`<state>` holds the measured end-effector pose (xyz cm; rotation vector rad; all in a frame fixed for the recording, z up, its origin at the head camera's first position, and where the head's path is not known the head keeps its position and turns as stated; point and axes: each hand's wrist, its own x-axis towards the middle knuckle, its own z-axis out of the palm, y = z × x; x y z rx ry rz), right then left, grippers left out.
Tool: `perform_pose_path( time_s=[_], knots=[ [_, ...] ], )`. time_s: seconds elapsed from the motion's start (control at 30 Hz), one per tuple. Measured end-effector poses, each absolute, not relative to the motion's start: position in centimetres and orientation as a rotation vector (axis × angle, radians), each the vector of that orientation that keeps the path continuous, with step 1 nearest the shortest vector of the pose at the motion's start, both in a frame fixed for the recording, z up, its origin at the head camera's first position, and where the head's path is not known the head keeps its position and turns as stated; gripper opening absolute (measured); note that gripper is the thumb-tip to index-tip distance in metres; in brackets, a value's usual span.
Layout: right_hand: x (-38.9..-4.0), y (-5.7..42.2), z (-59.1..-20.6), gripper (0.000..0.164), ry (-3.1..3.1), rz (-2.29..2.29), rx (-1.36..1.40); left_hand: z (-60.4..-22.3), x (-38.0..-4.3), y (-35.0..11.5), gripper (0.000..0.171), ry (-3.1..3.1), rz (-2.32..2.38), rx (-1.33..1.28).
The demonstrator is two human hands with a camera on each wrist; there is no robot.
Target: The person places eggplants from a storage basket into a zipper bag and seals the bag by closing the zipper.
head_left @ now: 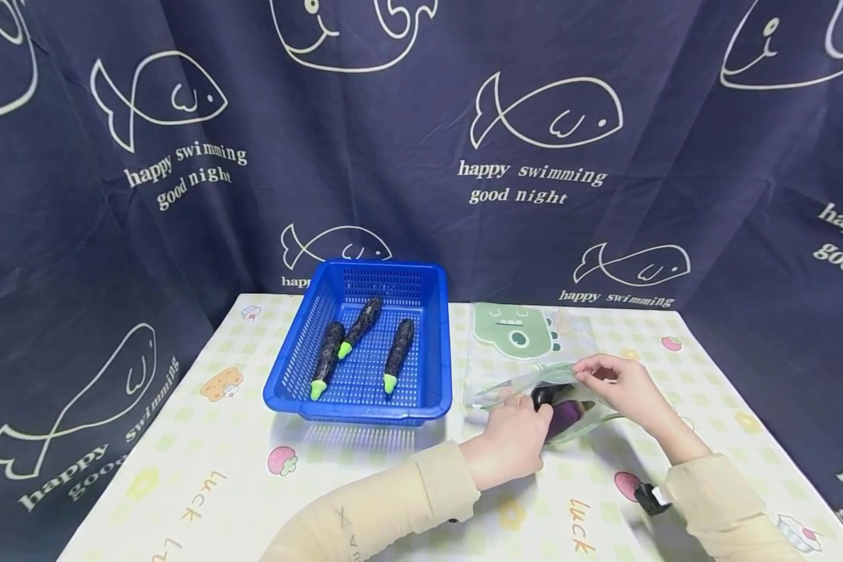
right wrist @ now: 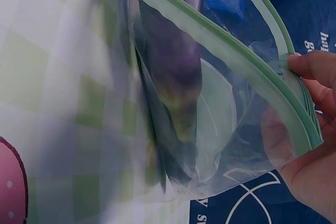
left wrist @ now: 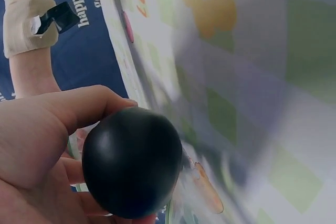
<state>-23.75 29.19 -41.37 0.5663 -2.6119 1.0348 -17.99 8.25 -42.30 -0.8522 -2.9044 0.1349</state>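
My left hand (head_left: 509, 441) grips a purple eggplant (head_left: 565, 419) at its rounded end, which looks almost black in the left wrist view (left wrist: 134, 163). The stem end of the eggplant (right wrist: 176, 72) lies inside the mouth of a clear zip bag (right wrist: 252, 156) with a green zip strip. My right hand (head_left: 621, 386) pinches the bag's edge between thumb and fingers, and the mouth gapes apart. A dark shape (head_left: 544, 394) shows by the left fingers; whether it is a second eggplant I cannot tell.
To the left stands a blue plastic basket (head_left: 358, 407) holding three dark, green-tipped eggplant-like vegetables (head_left: 398, 355). Clear plastic with a green cartoon print (head_left: 509, 332) lies flat behind the hands. A checked, printed cloth (head_left: 232, 460) covers the table; a dark blue curtain (head_left: 407, 156) hangs behind.
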Motion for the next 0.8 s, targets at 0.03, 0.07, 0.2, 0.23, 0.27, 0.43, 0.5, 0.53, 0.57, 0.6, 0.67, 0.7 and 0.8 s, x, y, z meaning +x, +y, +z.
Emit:
perform_pose_path(
  time_s=[0.03, 0.07, 0.2, 0.23, 0.27, 0.43, 0.5, 0.53, 0.57, 0.6, 0.67, 0.7, 0.8],
  knots=[
    [-23.7, 29.2, -41.3, 0.008, -2.613, 1.035, 0.564, -42.4, -18.0, 8.3, 0.058, -2.899, 0.140, -0.851],
    [-23.7, 29.1, -41.3, 0.008, -2.614, 1.034, 0.562, -42.5, -18.0, 8.3, 0.058, -2.893, 0.149, -0.852],
    [-23.6, 29.0, -41.2, 0.008, -2.612, 1.045, 0.562, -42.7, -18.1, 8.5, 0.059, -2.888, 0.160, -0.855],
    [-23.5, 28.9, -41.1, 0.008, -2.609, 1.051, 0.565, -42.8, -18.1, 8.5, 0.060, -2.888, 0.165, -0.856],
    [-23.5, 28.9, -41.1, 0.009, -2.606, 1.056, 0.569, -42.9, -18.1, 8.6, 0.060, -2.886, 0.170, -0.856],
    [-23.4, 28.7, -40.9, 0.010, -2.597, 1.074, 0.567, -43.2, -18.0, 8.8, 0.061, -2.893, 0.183, -0.842],
    [-23.4, 28.7, -41.0, 0.009, -2.603, 1.069, 0.563, -43.4, -18.0, 9.1, 0.061, -2.903, 0.187, -0.833],
    [-23.5, 28.7, -41.0, 0.009, -2.607, 1.068, 0.557, -43.5, -18.0, 9.2, 0.060, -2.907, 0.196, -0.827],
    [-23.5, 28.7, -41.1, 0.008, -2.612, 1.065, 0.551, -43.5, -17.9, 9.3, 0.060, -2.912, 0.202, -0.821],
    [-23.6, 28.8, -41.1, 0.008, -2.617, 1.063, 0.548, -43.6, -17.9, 9.4, 0.058, -2.916, 0.208, -0.814],
    [-23.7, 28.9, -41.3, 0.008, -2.624, 1.058, 0.547, -43.7, -17.8, 9.7, 0.054, -2.917, 0.224, -0.796],
    [-23.7, 28.9, -41.3, 0.008, -2.625, 1.057, 0.546, -43.7, -17.8, 9.9, 0.052, -2.919, 0.234, -0.788],
    [-23.8, 29.0, -41.5, 0.008, -2.626, 1.055, 0.549, -43.7, -17.7, 10.2, 0.046, -2.924, 0.258, -0.766]
  ],
)
